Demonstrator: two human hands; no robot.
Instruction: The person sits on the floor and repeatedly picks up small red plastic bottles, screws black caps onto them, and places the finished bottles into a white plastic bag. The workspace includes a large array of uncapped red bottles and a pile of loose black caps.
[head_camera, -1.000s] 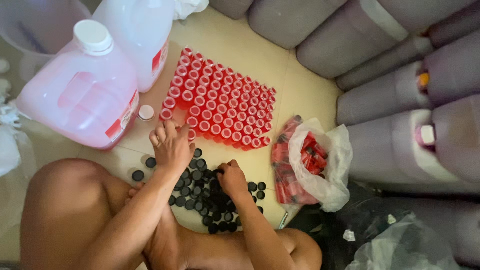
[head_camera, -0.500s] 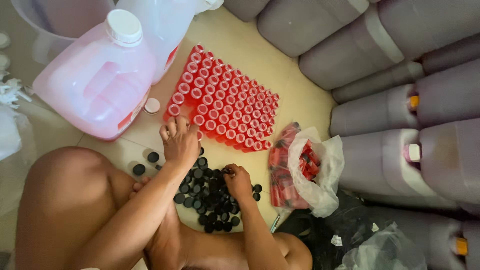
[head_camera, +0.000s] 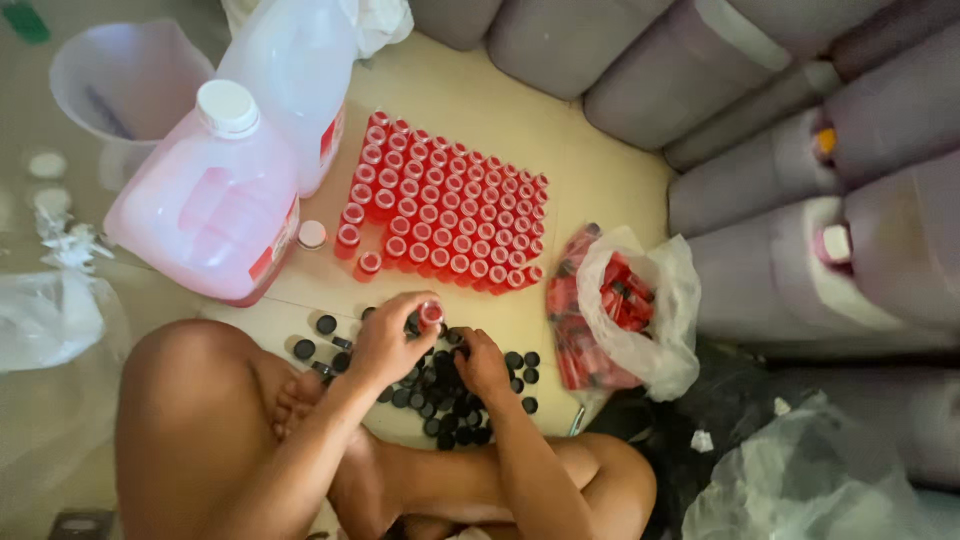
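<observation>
Head view: seated on the floor (head_camera: 610, 170), a person pinches a small red bottle (head_camera: 431, 313) in the fingers of the left hand (head_camera: 385, 340), just above a heap of black caps (head_camera: 445, 385). The right hand (head_camera: 482, 362) rests on the caps, fingers curled; whether they grip one cannot be told. Rows of matching red bottles (head_camera: 450, 215) stand just beyond, beside a pink jug (head_camera: 210, 215) and a plastic bag (head_camera: 625, 310).
</observation>
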